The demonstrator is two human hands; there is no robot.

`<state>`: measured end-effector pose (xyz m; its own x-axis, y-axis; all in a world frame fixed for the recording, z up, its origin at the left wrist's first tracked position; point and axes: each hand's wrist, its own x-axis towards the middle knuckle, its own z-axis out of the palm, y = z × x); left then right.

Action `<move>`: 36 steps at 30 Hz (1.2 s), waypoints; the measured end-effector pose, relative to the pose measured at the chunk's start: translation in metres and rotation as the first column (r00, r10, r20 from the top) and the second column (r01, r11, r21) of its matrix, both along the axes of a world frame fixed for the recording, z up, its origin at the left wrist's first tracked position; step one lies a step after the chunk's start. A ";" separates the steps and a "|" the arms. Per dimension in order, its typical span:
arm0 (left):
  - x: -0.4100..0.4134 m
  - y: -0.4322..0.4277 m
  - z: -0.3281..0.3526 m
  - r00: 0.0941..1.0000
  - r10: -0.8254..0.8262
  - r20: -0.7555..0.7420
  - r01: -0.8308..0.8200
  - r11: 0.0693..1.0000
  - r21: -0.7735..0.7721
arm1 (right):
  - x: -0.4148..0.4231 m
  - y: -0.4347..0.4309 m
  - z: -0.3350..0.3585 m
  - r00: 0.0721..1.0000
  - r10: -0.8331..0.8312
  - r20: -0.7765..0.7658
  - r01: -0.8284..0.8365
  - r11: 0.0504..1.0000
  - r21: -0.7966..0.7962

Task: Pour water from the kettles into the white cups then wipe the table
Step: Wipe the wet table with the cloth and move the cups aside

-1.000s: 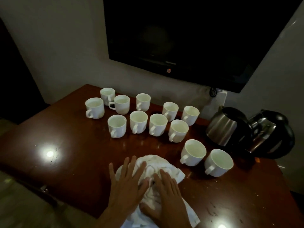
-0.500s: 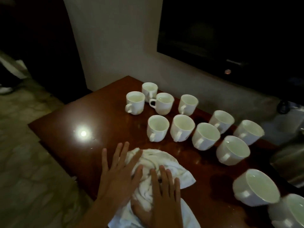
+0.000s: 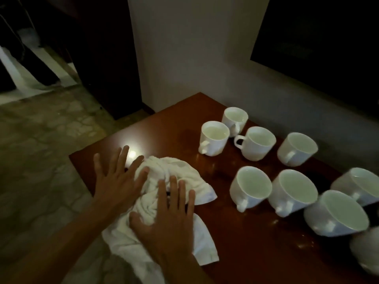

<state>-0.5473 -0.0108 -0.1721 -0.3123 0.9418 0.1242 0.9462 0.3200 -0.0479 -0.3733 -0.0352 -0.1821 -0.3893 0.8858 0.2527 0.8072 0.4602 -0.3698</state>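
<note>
Left hand [image 3: 118, 181] lies flat, fingers spread wide, on the white cloth [image 3: 164, 199]; right hand [image 3: 166, 220] likewise flat and spread. Cloth sits bunched at the near left corner of the wooden table [image 3: 256, 253]. White cups [image 3: 251, 187] stand just right, apart from it.

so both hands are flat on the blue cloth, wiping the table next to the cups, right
Not quite: the cloth is white, not blue, as the head view shows. The left hand and right hand do press flat on it, on the table beside the cups.
</note>
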 end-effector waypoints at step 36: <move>-0.091 0.306 -0.007 0.871 -0.477 0.118 0.458 0.874 0.161 | -0.119 0.234 0.013 0.912 -0.410 0.016 0.410 0.906 -0.108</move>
<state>-0.6381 0.2951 -0.1792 0.1368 0.9621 0.2359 0.9789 -0.1678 0.1165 -0.4926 0.1987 -0.1692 0.0154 0.9887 0.1494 0.9134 0.0468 -0.4043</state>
